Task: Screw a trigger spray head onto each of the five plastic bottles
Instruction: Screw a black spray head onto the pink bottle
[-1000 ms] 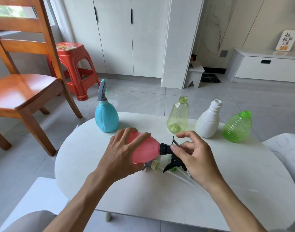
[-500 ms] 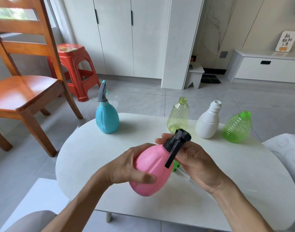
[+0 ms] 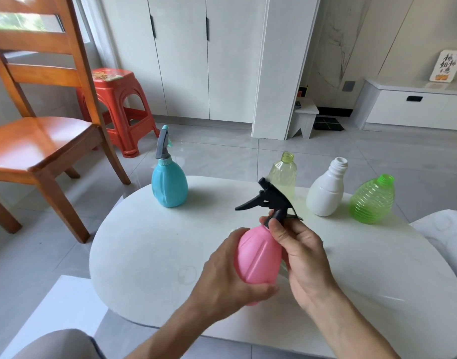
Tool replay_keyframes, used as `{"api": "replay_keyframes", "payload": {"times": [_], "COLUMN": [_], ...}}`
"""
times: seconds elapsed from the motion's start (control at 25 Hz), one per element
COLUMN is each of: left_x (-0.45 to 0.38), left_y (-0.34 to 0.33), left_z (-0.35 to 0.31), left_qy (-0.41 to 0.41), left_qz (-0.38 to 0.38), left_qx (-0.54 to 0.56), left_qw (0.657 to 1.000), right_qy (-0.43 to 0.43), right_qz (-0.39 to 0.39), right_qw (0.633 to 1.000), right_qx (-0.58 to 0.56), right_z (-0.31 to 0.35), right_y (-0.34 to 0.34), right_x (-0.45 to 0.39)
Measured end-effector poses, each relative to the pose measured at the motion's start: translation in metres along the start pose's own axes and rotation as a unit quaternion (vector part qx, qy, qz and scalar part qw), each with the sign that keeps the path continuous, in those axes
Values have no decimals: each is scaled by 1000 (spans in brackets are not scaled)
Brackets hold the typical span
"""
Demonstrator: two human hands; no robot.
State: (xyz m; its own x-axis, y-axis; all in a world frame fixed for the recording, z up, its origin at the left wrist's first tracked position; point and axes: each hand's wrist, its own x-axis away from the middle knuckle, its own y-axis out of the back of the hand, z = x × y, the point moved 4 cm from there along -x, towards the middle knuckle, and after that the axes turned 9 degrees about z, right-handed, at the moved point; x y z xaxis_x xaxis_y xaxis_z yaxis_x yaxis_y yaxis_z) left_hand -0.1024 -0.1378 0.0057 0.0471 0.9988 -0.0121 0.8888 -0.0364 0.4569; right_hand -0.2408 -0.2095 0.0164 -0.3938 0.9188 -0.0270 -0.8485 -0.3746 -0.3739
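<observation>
No brand or label showed on any bottle; only writing was a card (image 3: pixel 447 66) on the far white cabinet (image 3: pixel 413 110), black brush characters, not readable; round white table (image 3: pixel 144 255) carried blue bottle (image 3: pixel 169 185) far left with grey spray head (image 3: pixel 162 143) already fitted; pale yellow-green bottle (image 3: pixel 284 172), white bottle (image 3: pixel 325 194) and ribbed green bottle (image 3: pixel 372 200) stood in a row at the back, necks bare; wooden chair (image 3: pixel 41 141) and red plastic stool (image 3: pixel 118 107) on floor beyond, left; pink bottle (image 3: pixel 258 257) was held above the table centre, roughly upright; black spray head (image 3: pixel 271 199) sat on its neck, trigger pointing left, partly blocking the yellow-green bottle; left hand (image 3: pixel 227 278) wrapped round the pink body from below; right hand (image 3: pixel 305 257) pinched the black collar with fingertips (image 3: pixel 274 224).
</observation>
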Motion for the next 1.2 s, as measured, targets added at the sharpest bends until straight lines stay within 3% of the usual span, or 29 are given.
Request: {"api": "replay_keyframes", "payload": {"times": [0.08,0.2,0.28,0.72,0.92,1.2], "left_x": [-3,-10,-11,-8,0,-6], "left_y": [-2,8,12,7,-4,8], "left_z": [-2,-7,-12,-5,-8,-15], "left_qy": [7,-6,-12,-11,-16,-84], "left_qz": [11,131,181,54,-90,-78], "left_qx": [16,57,78,55,4,-54], "left_qw": [1000,990,980,997,996,992], "right_qy": [-13,-29,-23,31,19,30], "right_qz": [78,234,276,121,22,216], "right_qw": [997,970,959,992,1000,976], "right_qx": [-8,-51,-55,20,11,-25], "right_z": [4,18,22,19,12,29], "right_y": [2,4,3,-11,-4,-3], "right_x": [-4,-8,-8,1,3,-6]}}
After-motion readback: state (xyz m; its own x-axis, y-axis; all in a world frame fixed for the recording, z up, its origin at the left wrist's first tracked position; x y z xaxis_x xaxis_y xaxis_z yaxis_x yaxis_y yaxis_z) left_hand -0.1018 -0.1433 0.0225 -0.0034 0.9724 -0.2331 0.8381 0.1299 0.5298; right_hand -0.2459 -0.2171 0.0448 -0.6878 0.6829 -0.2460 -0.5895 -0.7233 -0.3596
